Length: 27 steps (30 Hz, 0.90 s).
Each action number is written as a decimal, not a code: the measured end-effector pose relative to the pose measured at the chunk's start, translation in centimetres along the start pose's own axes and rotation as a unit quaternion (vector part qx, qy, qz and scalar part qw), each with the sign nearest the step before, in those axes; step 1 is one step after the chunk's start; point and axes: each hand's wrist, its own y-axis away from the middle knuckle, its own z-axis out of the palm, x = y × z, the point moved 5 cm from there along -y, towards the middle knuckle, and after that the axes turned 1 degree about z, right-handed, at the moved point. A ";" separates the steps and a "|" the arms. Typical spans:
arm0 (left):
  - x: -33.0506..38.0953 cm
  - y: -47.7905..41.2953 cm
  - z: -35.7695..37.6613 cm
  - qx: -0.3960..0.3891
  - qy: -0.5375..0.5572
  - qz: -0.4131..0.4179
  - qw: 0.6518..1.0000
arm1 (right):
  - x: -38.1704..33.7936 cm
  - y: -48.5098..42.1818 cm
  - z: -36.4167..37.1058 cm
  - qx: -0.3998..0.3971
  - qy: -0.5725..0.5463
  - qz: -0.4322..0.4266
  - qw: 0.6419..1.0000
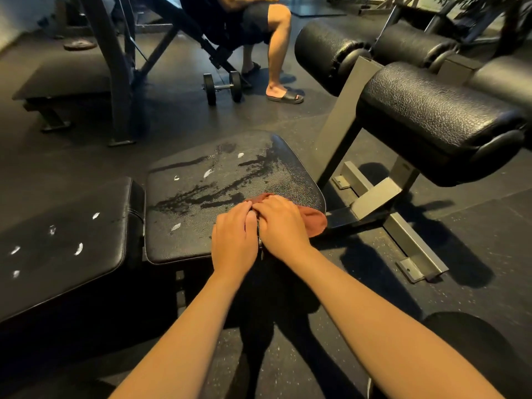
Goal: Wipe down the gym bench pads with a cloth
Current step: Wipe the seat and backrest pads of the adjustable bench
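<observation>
Dark speckled rubber floor [475, 226] fills the gym. The gym bench runs left to right across the view. Its back pad [72, 240] is on the left, dotted with small white marks. Its seat pad [230, 174] is just beside it, with a narrow gap between them. The seat pad's glossy black surface carries wet streaks slanting from near left to far right, and a few white flecks.

To the right, past the seat pad's rounded end, a grey steel frame [374, 197] rises from the floor. It carries thick black roller pads [431, 116], which lie crosswise, higher than the seat and apart from it. Behind the bench another person [259, 21] sits on a second bench with sandalled feet on the floor, and a dumbbell [222, 87] stands upright on its plates just beside them. A weight plate [80, 45] lies flat far off on the left.

The reddish-brown cloth [313, 220] is bunched on the near right corner of the seat pad. Its long side follows the pad's right edge and its lower end hangs slightly over that edge. The right hand [280, 223] lies on top of it, fingers bent over the fabric and pressing down. The left hand [234, 240] sits touching it on the left, fingers curled at the cloth's edge; whether it has hold of the fabric cannot be told
</observation>
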 end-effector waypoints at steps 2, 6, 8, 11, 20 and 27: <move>0.1 0.3 0.0 -0.008 -0.021 0.014 1.000 | 1.3 -0.6 -0.7 -0.004 0.021 -0.007 1.000; 0.0 0.7 0.1 -0.024 -0.052 0.030 0.998 | 5.1 -2.4 -2.2 0.041 0.028 0.070 0.996; -0.1 0.8 0.1 -0.018 -0.038 0.029 0.999 | 4.4 -1.6 -1.1 0.043 0.058 0.094 0.993; -0.3 0.8 0.0 0.003 0.001 0.027 1.000 | 1.1 0.6 1.0 0.016 0.055 0.053 0.997; 0.1 1.4 0.6 -0.024 -0.059 0.047 0.997 | 4.9 0.5 -2.2 0.076 0.072 0.109 0.989; -0.6 2.0 -0.1 -0.007 0.074 0.030 0.997 | -0.1 4.0 0.9 0.031 -0.003 -0.041 0.999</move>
